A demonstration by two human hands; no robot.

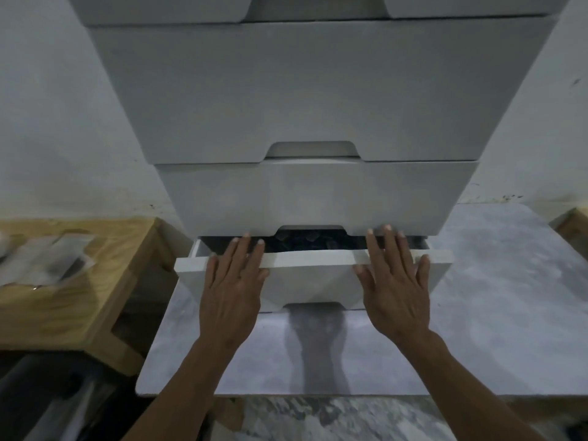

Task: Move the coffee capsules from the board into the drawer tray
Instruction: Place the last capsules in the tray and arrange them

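Observation:
The bottom white drawer of a white drawer unit stands a little way out. Dark coffee capsules show in the narrow gap behind its front panel. My left hand lies flat on the left half of the drawer front, fingers straight over its top edge. My right hand presses flat on the right half in the same way. Neither hand holds anything. The pale marble board lies under the unit, and no capsules show on it.
Two taller shut drawers stack above the open one. A wooden stand with blurred white packets sits at the left. Another wooden edge shows at the far right. Patterned floor lies below the board's front edge.

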